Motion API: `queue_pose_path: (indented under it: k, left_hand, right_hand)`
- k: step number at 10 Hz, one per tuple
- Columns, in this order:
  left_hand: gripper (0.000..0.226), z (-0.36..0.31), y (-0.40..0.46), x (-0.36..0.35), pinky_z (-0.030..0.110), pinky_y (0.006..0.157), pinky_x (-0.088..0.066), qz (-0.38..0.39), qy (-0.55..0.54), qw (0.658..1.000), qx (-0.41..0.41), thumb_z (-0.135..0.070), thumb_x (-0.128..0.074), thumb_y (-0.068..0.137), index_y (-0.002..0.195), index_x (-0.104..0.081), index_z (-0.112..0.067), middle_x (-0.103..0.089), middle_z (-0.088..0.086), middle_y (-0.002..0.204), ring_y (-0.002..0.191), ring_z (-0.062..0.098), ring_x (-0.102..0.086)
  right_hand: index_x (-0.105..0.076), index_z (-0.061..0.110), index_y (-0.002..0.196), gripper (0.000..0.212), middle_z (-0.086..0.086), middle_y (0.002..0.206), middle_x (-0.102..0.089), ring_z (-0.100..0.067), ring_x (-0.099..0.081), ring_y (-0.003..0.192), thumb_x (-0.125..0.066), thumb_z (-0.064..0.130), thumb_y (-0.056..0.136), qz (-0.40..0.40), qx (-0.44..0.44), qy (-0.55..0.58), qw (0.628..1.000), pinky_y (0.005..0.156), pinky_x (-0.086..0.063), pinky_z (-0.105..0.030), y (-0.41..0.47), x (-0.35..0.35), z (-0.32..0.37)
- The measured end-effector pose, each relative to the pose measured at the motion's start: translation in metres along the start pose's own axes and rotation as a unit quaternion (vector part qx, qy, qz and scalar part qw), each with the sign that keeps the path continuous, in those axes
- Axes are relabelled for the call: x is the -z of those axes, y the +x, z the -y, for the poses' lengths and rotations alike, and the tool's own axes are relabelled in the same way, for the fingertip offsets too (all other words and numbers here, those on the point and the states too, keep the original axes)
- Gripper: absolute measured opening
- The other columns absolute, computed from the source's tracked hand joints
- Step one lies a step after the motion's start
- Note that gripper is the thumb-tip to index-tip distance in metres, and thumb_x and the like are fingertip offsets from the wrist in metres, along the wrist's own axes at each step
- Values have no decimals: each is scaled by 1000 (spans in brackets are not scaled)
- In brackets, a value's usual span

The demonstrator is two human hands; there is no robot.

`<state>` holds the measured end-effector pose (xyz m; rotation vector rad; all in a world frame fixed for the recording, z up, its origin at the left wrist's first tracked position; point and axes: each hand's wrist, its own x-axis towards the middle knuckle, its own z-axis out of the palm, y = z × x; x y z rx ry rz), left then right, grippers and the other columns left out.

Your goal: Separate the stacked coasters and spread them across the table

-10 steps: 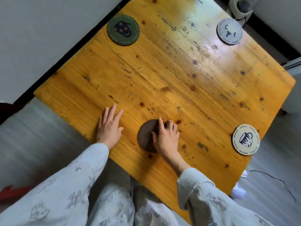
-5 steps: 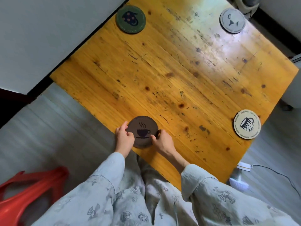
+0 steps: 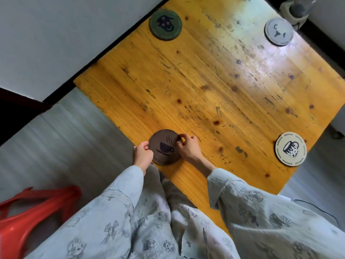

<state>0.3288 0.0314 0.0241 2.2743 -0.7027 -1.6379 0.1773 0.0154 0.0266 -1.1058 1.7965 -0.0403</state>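
Observation:
A brown coaster [image 3: 165, 147] with a steaming cup print lies at the near edge of the wooden table [image 3: 214, 86]. My left hand [image 3: 142, 155] pinches its left rim. My right hand [image 3: 187, 148] pinches its right rim with thumb and fingers. Whether another coaster sits under it is hidden. A green coaster [image 3: 165, 24] lies at the far left corner, a grey one [image 3: 278, 31] at the far right corner, and a cream one with a mug print [image 3: 291, 148] at the near right corner.
A red plastic chair [image 3: 31, 212] stands on the grey floor at the lower left. A white wall runs along the table's left side. A grey-white object [image 3: 296, 7] sits beyond the far right corner. A cable [image 3: 321, 208] lies on the floor at right.
One second ago my right hand covered the brown coaster mid-table and my left lay flat. The coaster has come to the near edge, and both hands now pinch its rim.

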Motion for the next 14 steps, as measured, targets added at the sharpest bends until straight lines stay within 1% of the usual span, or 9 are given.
queue_pose_path:
  k: [2,3,4,6,8,10,12,13,14]
  left_hand:
    - [53,-14,11,11,46,108,-37,36,21,999,-18,5,-29,85,135,-38,-9,-37,15,141,126,30,-41]
    - [53,-21,13,17,46,109,-36,53,30,998,-27,5,-28,86,136,-37,-11,-35,14,143,129,30,-39]
    - [53,-20,12,18,44,109,-35,61,9,998,-23,6,-29,87,137,-36,-11,-37,11,144,130,27,-38]
    - [50,-13,11,19,44,109,-36,63,-8,998,-22,5,-31,89,137,-35,-9,-38,11,145,132,26,-37]
    - [48,-12,11,20,44,108,-37,67,6,997,-28,2,-32,90,136,-37,-11,-34,13,144,130,27,-38]
    - [50,-12,11,18,43,109,-36,65,-1,997,-27,5,-29,90,137,-35,-11,-31,13,146,132,27,-36]
    - [50,-13,7,18,37,106,-37,62,25,997,-44,3,-30,89,138,-35,-11,-29,12,145,130,26,-37]
    - [49,-18,4,18,36,104,-35,54,81,993,-72,-4,-37,90,138,-34,-15,-29,12,140,123,26,-41]
    - [49,-31,6,14,38,104,-36,26,156,978,-133,-16,-44,91,138,-31,-19,-28,11,138,124,27,-40]
  right_hand:
    - [-44,15,130,35,-20,133,-46,-32,-59,97,-43,21,95,5,-47,94,994,75,-51,-32,1,-6,0]
    - [-45,17,130,35,-19,134,-48,-33,-61,104,-43,19,96,5,-73,148,986,82,-55,-38,-1,-7,0]
    - [-45,18,131,36,-20,137,-46,-33,-58,108,-43,18,95,3,-84,167,982,84,-53,-37,-3,-8,0]
    - [-45,15,132,37,-22,133,-51,-25,-55,94,-43,15,95,-4,-85,183,979,70,-48,-29,-5,-13,-4]
    - [-43,16,134,39,-21,135,-49,-29,-56,101,-43,16,96,-4,-83,177,981,84,-51,-38,-6,-12,-3]
    - [-43,13,135,40,-21,129,-57,-20,-54,86,-42,15,95,-7,-69,169,983,69,-48,-30,-9,-10,-3]
    - [-45,13,134,39,-16,122,-62,-17,-58,75,-42,16,96,-6,-66,161,985,72,-51,-34,-10,-7,-2]
    - [-48,12,132,37,-15,116,-64,-18,-57,75,-42,21,96,2,-50,125,991,70,-49,-33,-10,-1,0]
    - [-49,9,130,38,-16,113,-64,-24,-62,81,-44,25,96,-39,-27,74,996,74,-50,-32,-1,14,-2]
